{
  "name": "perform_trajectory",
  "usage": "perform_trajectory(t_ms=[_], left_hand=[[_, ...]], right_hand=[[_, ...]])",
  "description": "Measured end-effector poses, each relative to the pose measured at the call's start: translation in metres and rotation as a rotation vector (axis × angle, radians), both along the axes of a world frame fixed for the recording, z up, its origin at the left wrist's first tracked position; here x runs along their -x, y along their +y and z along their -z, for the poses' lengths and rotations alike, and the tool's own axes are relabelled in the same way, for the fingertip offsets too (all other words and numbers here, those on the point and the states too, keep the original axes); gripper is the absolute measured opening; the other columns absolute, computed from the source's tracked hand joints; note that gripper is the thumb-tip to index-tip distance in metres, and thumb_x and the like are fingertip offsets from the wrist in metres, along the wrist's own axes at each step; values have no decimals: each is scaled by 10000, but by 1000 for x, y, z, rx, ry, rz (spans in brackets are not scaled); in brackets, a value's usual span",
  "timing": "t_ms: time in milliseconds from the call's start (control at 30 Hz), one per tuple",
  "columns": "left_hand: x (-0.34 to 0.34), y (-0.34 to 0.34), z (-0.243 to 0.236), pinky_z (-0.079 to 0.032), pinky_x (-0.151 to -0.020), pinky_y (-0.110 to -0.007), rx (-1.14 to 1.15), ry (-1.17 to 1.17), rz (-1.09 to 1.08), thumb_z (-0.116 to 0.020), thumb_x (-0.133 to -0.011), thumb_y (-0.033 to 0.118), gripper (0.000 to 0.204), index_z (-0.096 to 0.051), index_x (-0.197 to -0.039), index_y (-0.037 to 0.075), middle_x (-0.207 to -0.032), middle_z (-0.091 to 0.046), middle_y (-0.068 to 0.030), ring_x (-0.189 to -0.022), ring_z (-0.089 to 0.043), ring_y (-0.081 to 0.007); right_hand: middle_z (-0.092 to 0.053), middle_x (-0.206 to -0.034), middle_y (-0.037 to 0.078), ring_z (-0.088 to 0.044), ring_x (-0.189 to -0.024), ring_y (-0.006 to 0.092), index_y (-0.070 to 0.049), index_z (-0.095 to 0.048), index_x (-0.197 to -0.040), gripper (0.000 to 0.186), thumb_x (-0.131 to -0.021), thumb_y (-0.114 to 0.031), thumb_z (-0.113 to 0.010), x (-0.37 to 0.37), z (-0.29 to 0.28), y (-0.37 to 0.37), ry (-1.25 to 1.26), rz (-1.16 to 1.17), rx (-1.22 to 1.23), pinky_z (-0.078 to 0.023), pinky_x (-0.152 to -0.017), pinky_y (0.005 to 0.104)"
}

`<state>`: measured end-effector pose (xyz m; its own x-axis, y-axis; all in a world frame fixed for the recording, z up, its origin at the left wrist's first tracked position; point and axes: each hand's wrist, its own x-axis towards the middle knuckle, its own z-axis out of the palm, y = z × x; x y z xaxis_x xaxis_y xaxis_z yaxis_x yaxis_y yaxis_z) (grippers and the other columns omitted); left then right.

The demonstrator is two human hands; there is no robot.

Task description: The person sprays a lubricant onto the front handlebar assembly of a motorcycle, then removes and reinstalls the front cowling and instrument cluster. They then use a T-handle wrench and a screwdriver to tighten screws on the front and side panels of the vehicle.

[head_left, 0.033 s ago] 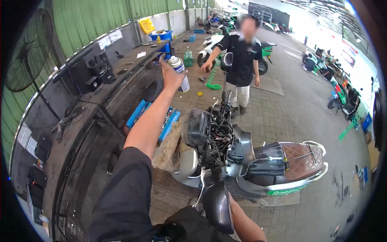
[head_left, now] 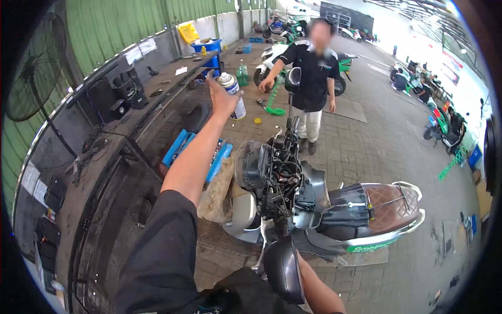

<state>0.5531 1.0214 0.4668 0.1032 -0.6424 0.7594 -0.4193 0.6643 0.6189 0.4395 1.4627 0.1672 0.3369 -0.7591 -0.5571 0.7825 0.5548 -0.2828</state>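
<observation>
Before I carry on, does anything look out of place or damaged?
The scooter looks stripped at the front: wiring lies exposed around the handlebar. A wrench sits loose just ahead of the brown seat, an odd resting place. No clear spill shows.

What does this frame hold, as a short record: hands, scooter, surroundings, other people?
Left hand: raised, wrapped around a spray can
Right hand: hidden behind the black mirror; forearm visible
Scooter: front opened, wiring exposed
Seat: partly covered by dark material, a wrench on top
Left side: workbench, blue toolbox
Other people: co-worker standing beyond the scooter
</observation>
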Motion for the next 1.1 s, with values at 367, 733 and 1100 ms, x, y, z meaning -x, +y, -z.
perform_trajectory(t_ms=[367, 733, 1100], left_hand=[[41, -29, 16, -321, -1110, -444, -45, 17, 80, -872, -589, 117, 1098, -162, -1409, -50, -1363, -383, -299, -1301, -395, -433], [25, -52, 61, -218, -1156, -450, -71, 69, -55, -883, -620, 429, 1212, -160, -1424, -119, -1455, -285, -303, -1375, -281, -411], [-107, 366, 229, -260, -1123, -412, -778, 165, 216, -665, -868, 500, 903, -278, -1425, -95, -1445, -330, -253, -1358, -323, -332]], right_hand=[[-701, -887, 88, -684, -761, 196, 13, -662, -1024, 271, -901, -223, -608, -2, -56, 13, -82, 19, -13, -557, -700, 331], [-681, -835, 75, -654, -667, 187, -14, -657, -987, 270, -856, -246, -701, -9, -88, 2, 314, 36, 29, -546, -618, 304], [-560, -1245, 202, -525, -1182, 289, -27, -460, -1359, 716, -899, -560, -587, -7, -49, 3, 292, -86, 209, -411, -1008, 453]])
